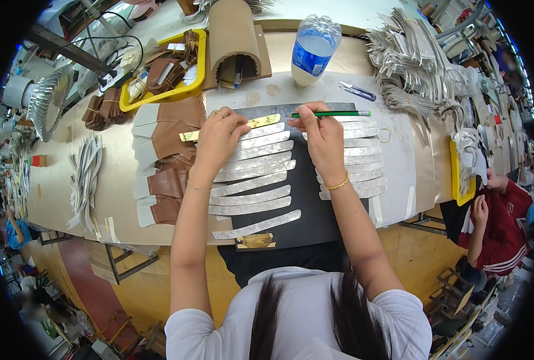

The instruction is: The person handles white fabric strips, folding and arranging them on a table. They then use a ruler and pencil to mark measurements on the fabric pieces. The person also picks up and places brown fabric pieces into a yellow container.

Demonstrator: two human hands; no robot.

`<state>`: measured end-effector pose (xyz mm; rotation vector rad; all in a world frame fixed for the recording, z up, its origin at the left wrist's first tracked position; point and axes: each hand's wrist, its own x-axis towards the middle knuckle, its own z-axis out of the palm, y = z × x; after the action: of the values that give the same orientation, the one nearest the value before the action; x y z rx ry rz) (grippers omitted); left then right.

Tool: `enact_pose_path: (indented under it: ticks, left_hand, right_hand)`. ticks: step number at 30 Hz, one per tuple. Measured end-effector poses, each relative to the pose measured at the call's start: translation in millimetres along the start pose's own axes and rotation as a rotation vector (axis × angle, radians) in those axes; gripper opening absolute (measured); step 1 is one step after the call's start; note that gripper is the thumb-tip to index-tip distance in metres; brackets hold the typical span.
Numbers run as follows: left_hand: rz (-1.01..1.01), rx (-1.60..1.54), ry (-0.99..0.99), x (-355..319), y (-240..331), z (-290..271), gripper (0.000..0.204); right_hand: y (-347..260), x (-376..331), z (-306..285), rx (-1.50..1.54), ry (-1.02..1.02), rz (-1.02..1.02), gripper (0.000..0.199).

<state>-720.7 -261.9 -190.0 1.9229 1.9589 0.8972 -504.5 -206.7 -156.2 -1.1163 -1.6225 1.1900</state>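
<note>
My left hand (pixel 220 139) has its fingers closed down on a narrow yellow strip (pixel 262 122), which sticks out on both sides of the hand. Just below it, several silvery strips (pixel 252 197) lie in a slanting column on a black board (pixel 307 180). A green pencil (pixel 348 113) is pinched in my right hand (pixel 321 135), lying nearly level with its tip toward the yellow strip. Under and below that hand is a second column of silvery strips (pixel 366 161). Brown leather pieces (pixel 176 129) with pale pieces are piled left of my left hand.
Beyond the board stand a plastic bottle (pixel 316 51) and a brown arched form (pixel 235 30). Thread snips (pixel 358 91) lie to the right, near stacked pale strips (pixel 408 60). A yellow tray (pixel 202 72) holds brown bundles. At far right sits a person in a red top (pixel 507 225).
</note>
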Motion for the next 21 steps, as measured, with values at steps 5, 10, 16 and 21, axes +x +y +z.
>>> enact_pose_path:
  ticks: [5,10,16,21]
  left_hand:
    - [-0.014,-0.005,-0.009,1,2,1,0.016]
    - [-0.013,0.004,-0.013,2,2,0,0.015]
    - [0.028,0.037,-0.001,4,1,1,0.013]
    - [0.058,0.073,0.01,6,-1,4,0.011]
  right_hand:
    - [1,0,-1,0.017,0.005,-0.001,0.03]
    - [0,1,2,0.016,-0.017,0.01,0.029]
    - [12,18,32,-0.213,-0.156,-0.166,0.023]
    - [17,31,52,-0.505,-0.219,-0.263,0.031]
